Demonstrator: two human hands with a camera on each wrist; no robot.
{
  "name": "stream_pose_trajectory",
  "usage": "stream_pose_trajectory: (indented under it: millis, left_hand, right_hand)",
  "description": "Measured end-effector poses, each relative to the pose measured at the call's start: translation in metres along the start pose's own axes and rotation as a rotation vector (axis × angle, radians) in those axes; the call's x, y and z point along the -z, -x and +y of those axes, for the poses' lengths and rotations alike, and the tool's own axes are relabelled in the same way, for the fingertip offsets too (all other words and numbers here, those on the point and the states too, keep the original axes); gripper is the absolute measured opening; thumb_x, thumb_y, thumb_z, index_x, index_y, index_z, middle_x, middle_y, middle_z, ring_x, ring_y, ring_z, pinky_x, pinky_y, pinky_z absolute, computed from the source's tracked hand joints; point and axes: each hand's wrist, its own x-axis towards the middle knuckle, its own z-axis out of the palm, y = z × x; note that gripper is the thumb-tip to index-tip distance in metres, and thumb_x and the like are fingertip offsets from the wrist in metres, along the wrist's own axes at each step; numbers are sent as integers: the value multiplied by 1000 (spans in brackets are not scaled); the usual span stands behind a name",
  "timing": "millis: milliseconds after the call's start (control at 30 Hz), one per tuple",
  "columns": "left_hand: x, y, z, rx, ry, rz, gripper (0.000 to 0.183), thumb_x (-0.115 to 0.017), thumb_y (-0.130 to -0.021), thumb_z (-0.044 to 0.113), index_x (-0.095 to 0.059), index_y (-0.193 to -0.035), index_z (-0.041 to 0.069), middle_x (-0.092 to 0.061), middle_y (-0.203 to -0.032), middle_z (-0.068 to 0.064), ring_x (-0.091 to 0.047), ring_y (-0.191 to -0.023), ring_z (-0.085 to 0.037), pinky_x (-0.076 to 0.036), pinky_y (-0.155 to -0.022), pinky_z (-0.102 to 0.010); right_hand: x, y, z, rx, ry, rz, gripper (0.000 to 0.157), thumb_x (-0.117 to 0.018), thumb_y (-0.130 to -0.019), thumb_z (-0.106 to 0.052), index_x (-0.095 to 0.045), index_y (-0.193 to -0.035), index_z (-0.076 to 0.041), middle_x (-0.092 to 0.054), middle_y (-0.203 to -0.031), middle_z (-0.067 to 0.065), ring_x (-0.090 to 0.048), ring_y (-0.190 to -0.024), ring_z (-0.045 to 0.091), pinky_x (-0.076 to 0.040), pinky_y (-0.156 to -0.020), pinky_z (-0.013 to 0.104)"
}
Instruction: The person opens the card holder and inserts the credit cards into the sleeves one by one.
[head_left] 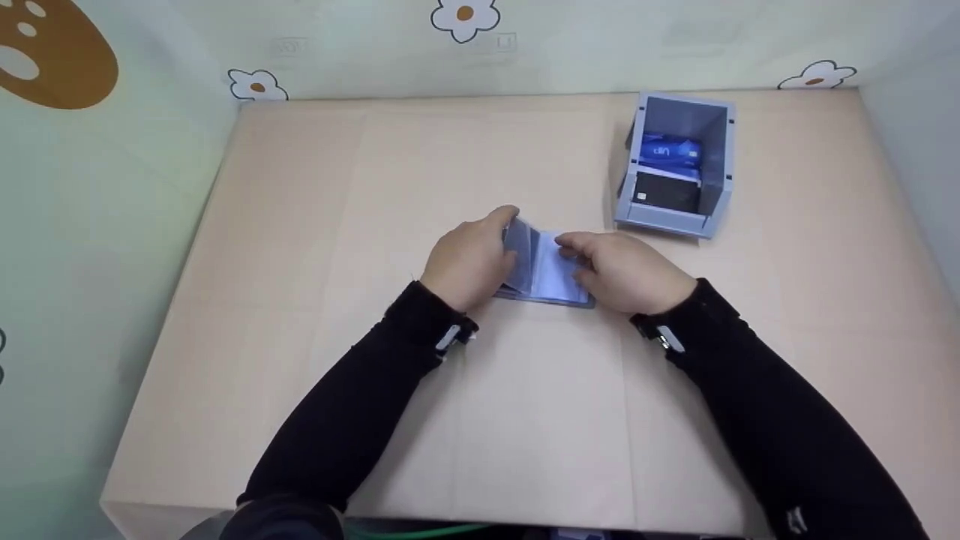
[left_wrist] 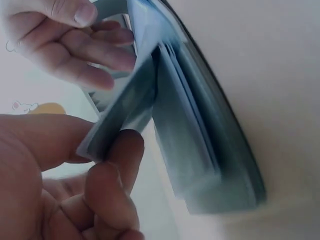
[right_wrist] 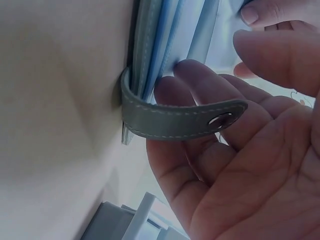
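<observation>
A small grey card holder [head_left: 559, 274] lies spread on the table between both hands, its clear plastic sleeves fanned apart. My left hand [head_left: 466, 262] pinches one sleeve page [left_wrist: 120, 107] between thumb and finger and lifts it away from the others, as the left wrist view shows. Over the right half, my right hand [head_left: 630, 271] rests with loosely bent fingers against the sleeves' edge and pinches nothing. In the right wrist view the holder's stitched strap [right_wrist: 170, 121], with a snap at its end, sticks out in front of those fingers.
Behind the right hand stands a grey-blue open box [head_left: 660, 222]. Inside it lie blue cards [head_left: 670, 152] and a black card [head_left: 666, 193]. Walls printed with flowers [head_left: 465, 15] border the beige-covered table [head_left: 390, 172] at the back and sides.
</observation>
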Motion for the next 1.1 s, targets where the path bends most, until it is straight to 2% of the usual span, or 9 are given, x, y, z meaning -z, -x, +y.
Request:
stream_pose_trajectory:
  millis: [133, 267, 400, 500, 600, 700, 900, 1000, 1100]
  left_hand:
    - [0, 0, -7, -1, -3, -39, 49, -66, -102, 22, -58, -151, 20, -70, -141, -3, -68, -122, -21, -55, -104, -41]
    - [-3, 1, -11, 1, -19, -59, 45, -68, -102, 25, -63, -146, 21, -71, -139, -2, -68, -122, -20, -55, -102, -41]
    - [-5, 2, -13, -2, -28, -60, 45, -72, -100, 27, -66, -144, 21, -71, -139, -3, -68, -126, -21, -55, -103, -41]
    - [-6, 2, -15, 1, -36, -61, 43, -74, -99, 27, -68, -141, 19, -72, -137, -4, -67, -126, -22, -55, -103, -42]
    - [-8, 2, -18, -1, -35, -55, 40, -75, -98, 26, -71, -137, 17, -74, -129, -7, -68, -120, -22, -56, -99, -41]
    - [-9, 2, -17, -3, -29, -55, 42, -75, -97, 25, -70, -138, 15, -71, -123, -9, -67, -111, -21, -57, -95, -40]
    - [-12, 3, -12, 10, -25, -69, 50, -76, -96, 28, -66, -142, 11, -66, -125, -12, -67, -105, -22, -57, -95, -39]
    - [-14, 4, -11, 21, -12, -69, 56, -78, -94, 33, -64, -144, 12, -61, -132, -12, -68, -105, -23, -57, -97, -40]
    - [-16, 4, -10, 21, -3, -66, 60, -79, -92, 35, -63, -145, 12, -58, -140, -14, -69, -107, -25, -57, -99, -42]
  right_hand:
    - [3, 2, 1, -11, 9, 6, 50, -61, -101, -6, -54, -150, 1, -67, -142, 19, -60, -137, 34, -45, -117, 52]
    - [16, 7, 3, -54, -3, 78, 45, -62, -102, -10, -59, -146, -1, -70, -135, 18, -66, -126, 35, -51, -108, 54]
    - [45, 12, 10, -110, -9, 177, 38, -62, -102, -10, -63, -139, -1, -72, -127, 20, -68, -118, 37, -54, -102, 55]
    - [73, 9, 21, -177, 71, 203, 36, -63, -102, -10, -64, -137, 1, -70, -130, 24, -65, -122, 42, -51, -105, 59]
    - [97, -3, 40, -249, 211, 158, 39, -61, -102, -13, -64, -138, 1, -66, -137, 28, -59, -129, 48, -42, -110, 66]
    - [111, -18, 59, -288, 336, 78, 45, -65, -101, -18, -62, -141, 2, -63, -139, 31, -56, -129, 53, -36, -108, 70]
    - [113, -34, 80, -292, 447, -2, 46, -76, -92, -30, -70, -119, 6, -72, -119, 31, -63, -110, 51, -32, -104, 72]
    - [111, -36, 84, -270, 494, -12, 39, -77, -90, -30, -71, -103, 6, -74, -103, 29, -66, -96, 47, -35, -102, 72]
    - [108, -37, 87, -256, 521, -13, 35, -76, -91, -27, -69, -97, 7, -73, -96, 29, -66, -89, 45, -39, -99, 69]
